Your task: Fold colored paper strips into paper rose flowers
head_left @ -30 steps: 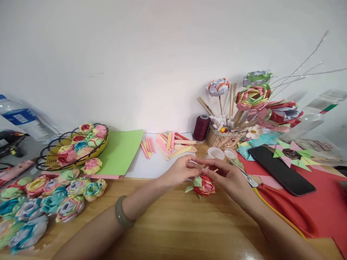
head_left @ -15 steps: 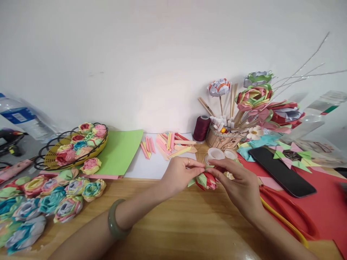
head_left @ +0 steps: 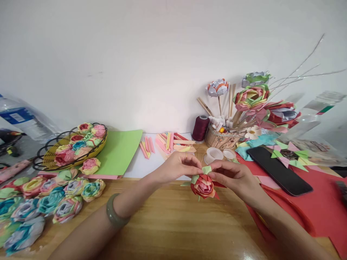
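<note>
Between my two hands, a little above the wooden table [head_left: 173, 224], hangs a paper flower [head_left: 204, 187] with red and pink petals and light green ones at its top. My left hand [head_left: 181, 167] pinches its upper left side with thumb and forefinger. From the right, thumb and fingers of my right hand [head_left: 230, 175] close on the green petal at the top. The flower's face is turned toward me, and its back is hidden. Behind my fingers stand small white plastic cups [head_left: 214, 154].
Folded paper strips [head_left: 173, 141] lie on white paper beside a green sheet [head_left: 119, 151]. Finished paper flowers [head_left: 67, 206] and a yellow basket [head_left: 51, 155] are at left. At right are a thread spool [head_left: 200, 128], a phone [head_left: 279, 169], red-handled scissors [head_left: 298, 213] and red paper [head_left: 320, 202].
The paper flower has been tipped so that its red and pink centre faces me. Both hands have shifted slightly, and a green petal now shows between the fingertips.
</note>
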`<state>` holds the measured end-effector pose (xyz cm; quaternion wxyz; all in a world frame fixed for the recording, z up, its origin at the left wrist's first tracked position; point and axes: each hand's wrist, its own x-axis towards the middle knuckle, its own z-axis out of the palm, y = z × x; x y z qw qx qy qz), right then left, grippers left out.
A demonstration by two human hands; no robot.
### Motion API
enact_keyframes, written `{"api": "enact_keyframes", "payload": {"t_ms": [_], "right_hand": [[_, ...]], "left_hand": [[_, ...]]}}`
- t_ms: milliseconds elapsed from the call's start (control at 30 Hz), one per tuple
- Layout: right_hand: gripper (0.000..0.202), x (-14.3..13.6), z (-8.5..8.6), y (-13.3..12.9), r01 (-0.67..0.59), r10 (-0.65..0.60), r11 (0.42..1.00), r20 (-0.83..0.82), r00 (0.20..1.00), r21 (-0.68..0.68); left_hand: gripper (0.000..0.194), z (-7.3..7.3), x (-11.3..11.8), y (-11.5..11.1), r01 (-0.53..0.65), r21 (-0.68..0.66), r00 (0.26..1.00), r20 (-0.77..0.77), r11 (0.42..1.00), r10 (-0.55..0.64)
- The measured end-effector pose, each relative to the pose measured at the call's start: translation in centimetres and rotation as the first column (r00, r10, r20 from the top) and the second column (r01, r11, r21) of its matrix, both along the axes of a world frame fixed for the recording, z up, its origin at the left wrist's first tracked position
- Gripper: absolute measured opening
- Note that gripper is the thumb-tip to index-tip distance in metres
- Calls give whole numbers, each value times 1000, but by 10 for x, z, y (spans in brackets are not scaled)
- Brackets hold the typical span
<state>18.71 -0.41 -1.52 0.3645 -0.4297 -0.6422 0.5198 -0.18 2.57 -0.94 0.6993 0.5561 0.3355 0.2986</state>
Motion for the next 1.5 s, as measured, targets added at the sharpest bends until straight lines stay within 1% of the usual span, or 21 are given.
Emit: {"api": "enact_keyframes", "payload": {"t_ms": [100, 233, 400, 500, 600, 733, 833, 900, 967, 1067, 1167, 1233, 1300, 1333, 1400, 1433, 1467, 1500], "right_hand": [[19, -1, -2, 0, 25, -25, 999, 2, 1000, -30], [20, -2, -4, 0, 43, -42, 998, 25, 999, -48], [18, -2, -4, -1, -19, 20, 997, 15, 1000, -78], [19, -4, -4, -1, -22, 23, 997, 8, 1000, -73], [20, -7, -3, -1, 9, -8, 1000, 56, 998, -21], [16, -10, -3, -3, 44, -80, 984, 211, 974, 171], [14, -11, -4, -5, 51, -165, 941, 318, 934, 335], [12, -12, -4, -7, 47, -219, 897, 350, 911, 439], [11, -12, -4, -8, 41, -261, 850, 352, 899, 526], [9, -12, -4, -9, 29, -301, 782, 337, 892, 622], [7, -12, -5, -10, 7, -318, 725, 326, 890, 688], [6, -11, -6, -9, -9, -323, 695, 324, 889, 719], [6, -11, -9, -9, -20, -333, 663, 318, 888, 748], [6, -10, -10, -8, -21, -343, 641, 310, 887, 767], [7, -9, -12, -7, -23, -372, 582, 290, 882, 813], [8, -9, -12, -7, -22, -390, 549, 279, 877, 836], [9, -8, -13, -7, -23, -408, 516, 269, 873, 856], [10, -8, -12, -7, -30, -418, 492, 266, 869, 870]], "left_hand": [[13, 0, 0, 1, 30, -33, 999, -13, 999, -30], [13, 0, 0, 1, 38, -49, 999, -36, 998, -40], [12, -1, 0, 1, 39, -41, 999, -37, 998, -40], [12, -1, 0, 1, 50, -13, 998, -46, 999, -50], [8, -2, 1, 1, 38, 41, 996, -78, 998, -35], [8, -3, 1, -1, 13, 157, 994, -114, 987, 5], [6, -5, 1, -2, -6, 278, 987, -153, 960, 51], [5, -6, 1, -2, -22, 343, 981, -174, 939, 86], [3, -6, 1, -2, -34, 377, 977, -183, 925, 111], [3, -4, 0, 0, -26, 370, 973, -204, 929, 108], [10, -3, -1, 2, 22, 322, 967, -245, 946, 61], [11, -2, -1, 2, 39, 352, 955, -287, 935, 68], [10, -2, -1, 0, 38, 453, 937, -325, 891, 125], [11, -2, -1, -1, 43, 523, 927, -339, 851, 161], [12, -2, -1, -3, 69, 657, 910, -350, 751, 223], [12, -2, -1, -4, 83, 702, 907, -348, 708, 238], [12, -1, -2, -4, 89, 720, 910, -339, 688, 237], [12, 0, -2, -4, 89, 708, 919, -329, 700, 216]]}}
